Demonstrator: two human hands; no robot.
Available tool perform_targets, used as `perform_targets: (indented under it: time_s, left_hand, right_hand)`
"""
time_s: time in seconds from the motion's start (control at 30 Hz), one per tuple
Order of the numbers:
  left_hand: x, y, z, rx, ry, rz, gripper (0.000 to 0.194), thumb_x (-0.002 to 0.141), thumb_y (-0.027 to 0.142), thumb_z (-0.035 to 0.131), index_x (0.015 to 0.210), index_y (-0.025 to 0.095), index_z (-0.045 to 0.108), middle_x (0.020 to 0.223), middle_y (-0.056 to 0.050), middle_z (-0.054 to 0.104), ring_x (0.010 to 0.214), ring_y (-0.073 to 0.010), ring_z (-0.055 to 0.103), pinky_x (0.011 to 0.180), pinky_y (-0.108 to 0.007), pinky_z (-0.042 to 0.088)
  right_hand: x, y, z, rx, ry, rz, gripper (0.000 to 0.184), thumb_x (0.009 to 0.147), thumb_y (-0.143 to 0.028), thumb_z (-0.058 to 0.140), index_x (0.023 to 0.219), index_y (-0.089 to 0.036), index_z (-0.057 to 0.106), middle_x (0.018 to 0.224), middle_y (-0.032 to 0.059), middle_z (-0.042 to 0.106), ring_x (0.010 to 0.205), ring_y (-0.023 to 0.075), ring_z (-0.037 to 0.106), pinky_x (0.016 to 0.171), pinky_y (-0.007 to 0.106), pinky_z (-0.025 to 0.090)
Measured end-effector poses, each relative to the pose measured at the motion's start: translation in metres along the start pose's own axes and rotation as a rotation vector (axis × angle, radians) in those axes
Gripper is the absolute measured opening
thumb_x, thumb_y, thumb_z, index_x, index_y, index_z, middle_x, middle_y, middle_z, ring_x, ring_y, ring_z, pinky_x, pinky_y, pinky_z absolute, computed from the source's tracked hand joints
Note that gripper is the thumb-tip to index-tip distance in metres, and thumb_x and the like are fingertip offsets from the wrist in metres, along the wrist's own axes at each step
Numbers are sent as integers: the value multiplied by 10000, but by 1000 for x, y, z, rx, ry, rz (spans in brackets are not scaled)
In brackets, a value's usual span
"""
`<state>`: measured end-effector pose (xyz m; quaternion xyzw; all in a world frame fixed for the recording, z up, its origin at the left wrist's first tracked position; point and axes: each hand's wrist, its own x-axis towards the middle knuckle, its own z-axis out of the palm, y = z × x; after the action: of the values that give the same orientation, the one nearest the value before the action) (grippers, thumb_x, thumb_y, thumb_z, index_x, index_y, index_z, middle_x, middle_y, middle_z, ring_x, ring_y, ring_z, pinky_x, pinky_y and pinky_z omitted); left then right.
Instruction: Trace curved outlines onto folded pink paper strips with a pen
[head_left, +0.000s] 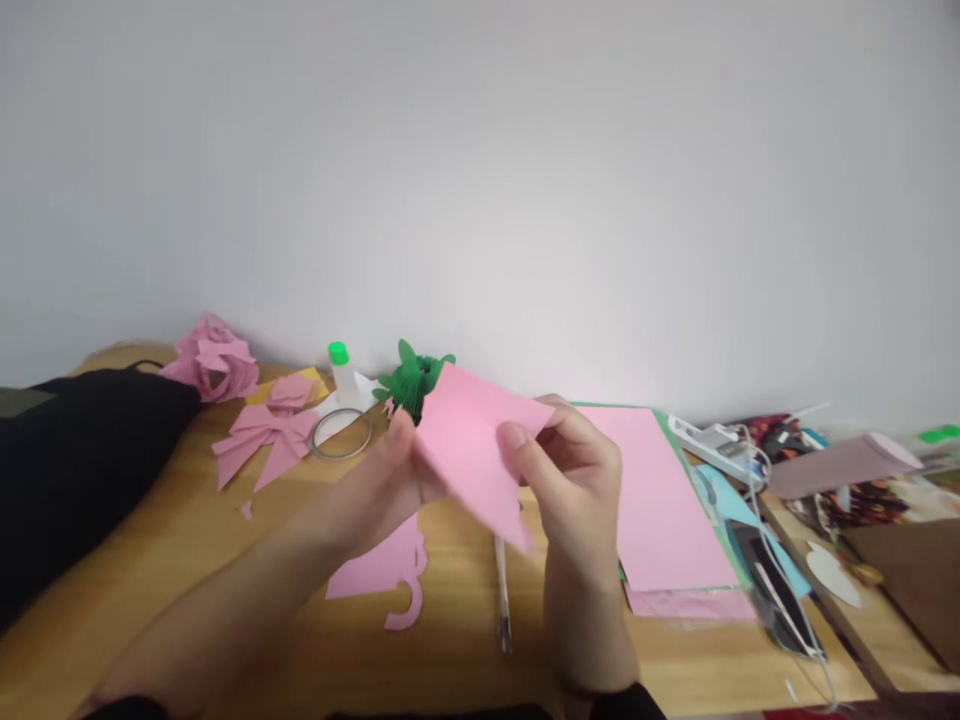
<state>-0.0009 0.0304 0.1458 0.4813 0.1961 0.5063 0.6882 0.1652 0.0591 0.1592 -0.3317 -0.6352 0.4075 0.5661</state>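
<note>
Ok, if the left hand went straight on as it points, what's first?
The pink sheet that the left hand holds; past that, probably the grey wall, though depth is unclear.

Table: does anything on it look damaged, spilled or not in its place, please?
Nothing looks spilled. A small pink scrap lies loose on the table near the bow, like an offcut. The cut sheet below the left hand looks odd, with a curled strip at its wavy edge, perhaps cut on purpose.

The wooden table (pixel 465 640) bears a pink paper bow (pixel 274 432), a green-capped glue stick (pixel 343 372) and a metal ring (pixel 341 434). Pink sheets (pixel 660 500) (slightly overlapping) lie rightward.
</note>
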Motion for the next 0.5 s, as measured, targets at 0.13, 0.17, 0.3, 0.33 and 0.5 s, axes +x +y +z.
perform_targets:
  time_s: [0.13,0.17,0.3,0.33,0.5]
  left_hand:
    - [8,3,-3,55,-18,-5,783,901,817,355,1114,154,714,911,-95,740,984,-293,702,808,-367,575]
    - [9,3,-5,82,10,-33,692,928,753,409,1121,159,709,905,-85,736,962,-277,701,801,-357,572]
    - [10,6,-10,322,162,-114,311,887,431,703,1058,173,706,874,-47,723,818,-192,674,719,-277,546]
    - [10,6,-11,370,199,-100,301,879,441,709,1008,169,709,848,-42,714,787,-182,659,694,-268,536]
    - [13,3,-15,376,408,41,483,929,606,544,720,183,651,645,-6,595,604,-142,555,578,-261,503]
  right_hand:
    - [2,3,-7,4,76,-13,165,864,-255,690,709,-220,648,681,-24,552,644,127,490,585,275,375]
    - [2,5,-8,2,65,2,182,865,-263,691,698,-217,636,676,-23,552,639,129,489,583,276,374]
    - [3,10,-10,-5,48,56,197,856,-295,701,697,-212,621,692,-14,570,634,133,494,578,278,383]
    - [3,10,-10,-2,45,66,198,854,-301,702,698,-212,620,692,-15,570,635,134,494,583,280,387]
    - [4,9,-9,43,10,123,226,845,-322,705,673,-219,601,644,-28,540,614,132,494,593,286,408]
